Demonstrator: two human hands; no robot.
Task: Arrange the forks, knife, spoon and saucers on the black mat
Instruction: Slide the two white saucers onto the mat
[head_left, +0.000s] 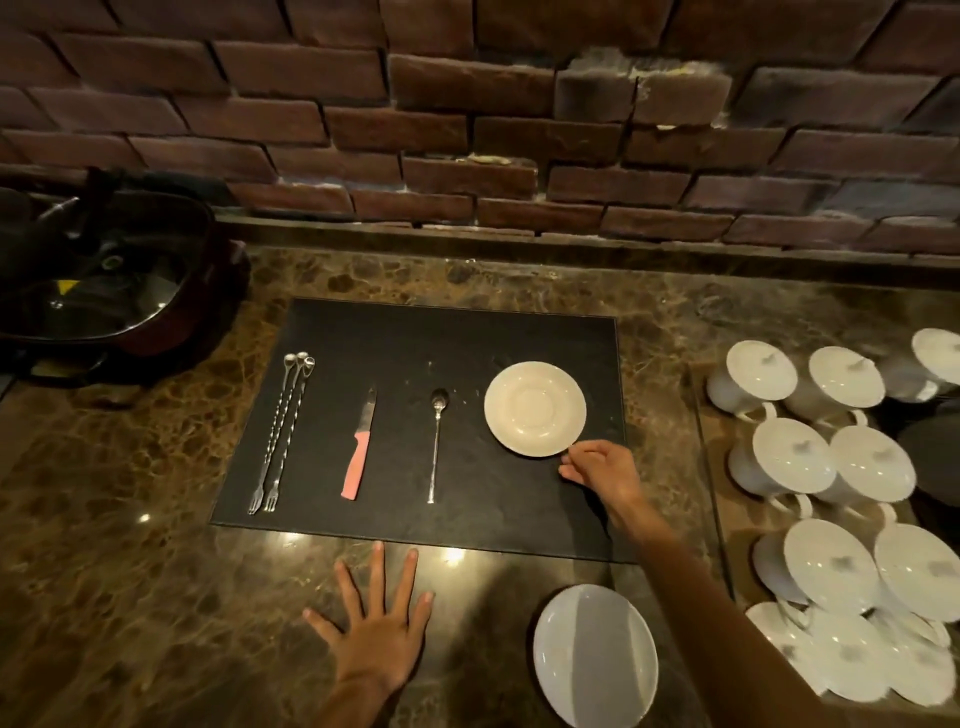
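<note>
So the black mat (447, 338) sits square on a brown marble counter (156, 571), right under a brick wall (467, 104). On the mat, going left to right: two long twisted forks (280, 431) lying side by side and touching, tines toward the person; then a knife (359, 444) with a pink handle, blade pointing at the wall; then a long thin spoon (436, 441), bowl end toward the wall. All three run roughly parallel with clear gaps between them.

At the right end of the mat there's a cream saucer (535, 409) lying flat. The right hand (602, 470) is at its near edge, fingers curled loosely, fingertips right at the rim (can't tell if they're actually pinching it or just touching). The left hand (379, 623) is flat on the counter in front of the mat, palm down, fingers spread wide, holding nothing; the middle finger nearly reaches the mat's front edge.

A second white saucer (595, 654) is off the mat, on the counter near the person, beside the right forearm.

Over on the right there's a bunch of white lidded cups (826, 519) packed together. Far left has a dark pan with a glass lid (98, 296).
</note>
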